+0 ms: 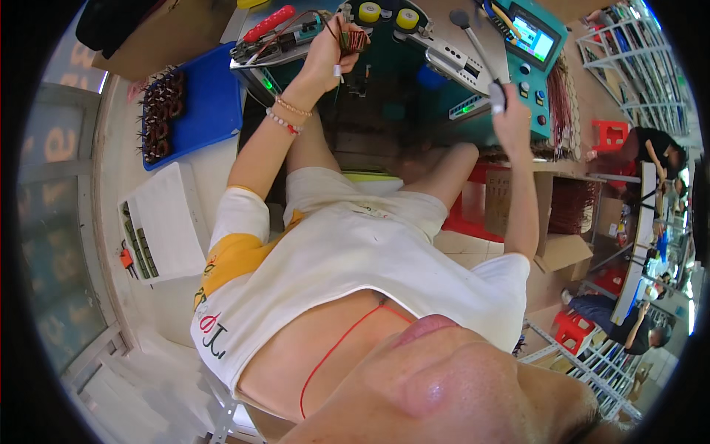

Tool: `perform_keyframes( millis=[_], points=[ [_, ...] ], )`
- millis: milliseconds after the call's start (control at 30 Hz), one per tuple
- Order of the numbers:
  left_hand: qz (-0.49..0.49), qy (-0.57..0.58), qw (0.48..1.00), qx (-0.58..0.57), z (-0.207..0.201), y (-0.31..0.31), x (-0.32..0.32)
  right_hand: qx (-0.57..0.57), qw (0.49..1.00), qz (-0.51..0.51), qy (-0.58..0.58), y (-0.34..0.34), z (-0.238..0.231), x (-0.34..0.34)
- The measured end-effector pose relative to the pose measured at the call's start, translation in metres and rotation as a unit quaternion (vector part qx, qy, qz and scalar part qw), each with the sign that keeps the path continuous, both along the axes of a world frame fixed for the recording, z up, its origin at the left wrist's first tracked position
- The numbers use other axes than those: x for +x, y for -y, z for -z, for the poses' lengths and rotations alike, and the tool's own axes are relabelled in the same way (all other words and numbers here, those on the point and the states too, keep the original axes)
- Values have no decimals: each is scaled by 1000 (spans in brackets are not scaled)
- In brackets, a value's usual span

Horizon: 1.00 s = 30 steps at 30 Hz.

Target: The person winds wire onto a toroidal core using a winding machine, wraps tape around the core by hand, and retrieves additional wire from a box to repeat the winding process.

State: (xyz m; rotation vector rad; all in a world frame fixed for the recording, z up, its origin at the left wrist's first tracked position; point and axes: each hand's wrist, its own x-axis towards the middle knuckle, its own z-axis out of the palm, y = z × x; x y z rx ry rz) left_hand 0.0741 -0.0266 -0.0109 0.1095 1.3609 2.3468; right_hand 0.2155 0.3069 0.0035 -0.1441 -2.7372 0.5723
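We look down over a seated person in a white shirt toward a teal winding machine [403,89] at the top of the frame. In the upper centre, the left hand [329,55], wearing 2 beaded bracelets, is closed around a small reddish copper-wound coil [353,40], holding it up against the machine's front. To the right, the right hand [510,111] is clamped on the end of a long grey metal lever [477,52]. We judge the step to be seating the coil on the machine; the next move calls for steady alignment of the coil while the lever is worked. At upper left, a smooth blue plastic tray [214,103] holds rows of dark, bristly wound coils [159,115]; below it lies a flat white foam block [174,218]
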Motion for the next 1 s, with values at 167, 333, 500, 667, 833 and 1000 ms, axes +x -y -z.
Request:
perform_keyframes(
  millis=[167, 333, 500, 667, 833, 1000],
  points=[
    [-5, -58, 997, -45, 7, 20, -25, -153, 968, -198, -13, 72, -19, 25],
    [-5, -32, 999, -1, -2, 16, -22, -157, 951, -238, -118, 88, -21, 29],
    [-123, 61, 990, -36, -28, 5, -4, -5, 992, -116, 46, 51, 15, 7],
    [-31, -89, 995, 21, -8, 30, -16, 57, 997, 39, -22, 0, 4, -12],
    [-100, -191, 972, -96, -38, 16, 1, 223, 970, 99, 20, -50, 8, -21],
    [-132, -423, 885, -146, -29, 5, -1, 278, 957, 31, -78, -32, 0, -38]
  ],
)
